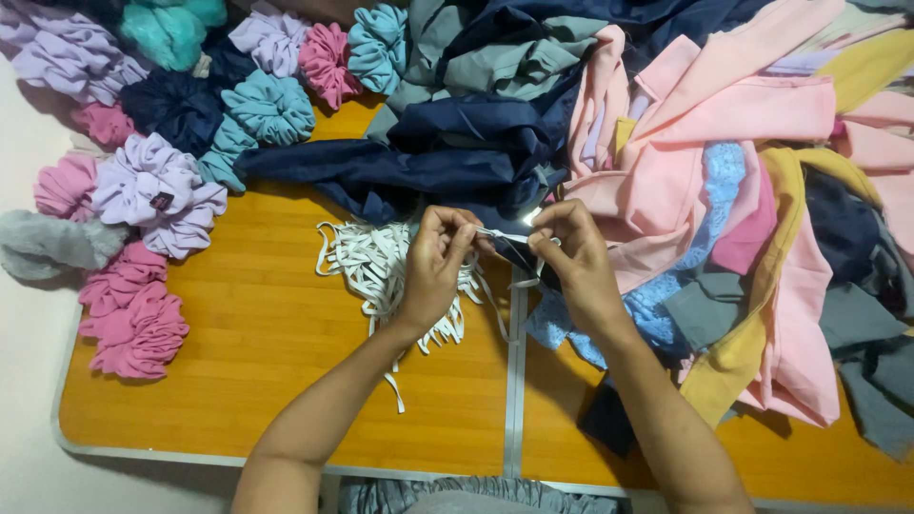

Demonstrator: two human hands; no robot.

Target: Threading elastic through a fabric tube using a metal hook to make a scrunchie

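My left hand [436, 262] and my right hand [574, 255] are close together over the middle of the wooden table [267, 333]. Between their fingertips stretches a short piece of white elastic band [503, 235], pinched at each end. My right hand also seems to hold something small and shiny at the band's end; what it is cannot be told. Under my left hand lies a loose heap of white elastic strips [376, 266]. A dark navy cloth [428, 167] lies just beyond both hands.
Finished scrunchies in pink [133, 324], lilac [157, 190], teal [271, 109] and navy crowd the left and far side. A big pile of pink [752, 105], yellow, grey and blue fabric pieces covers the right half. The table's metal edge [190, 455] runs along the near side.
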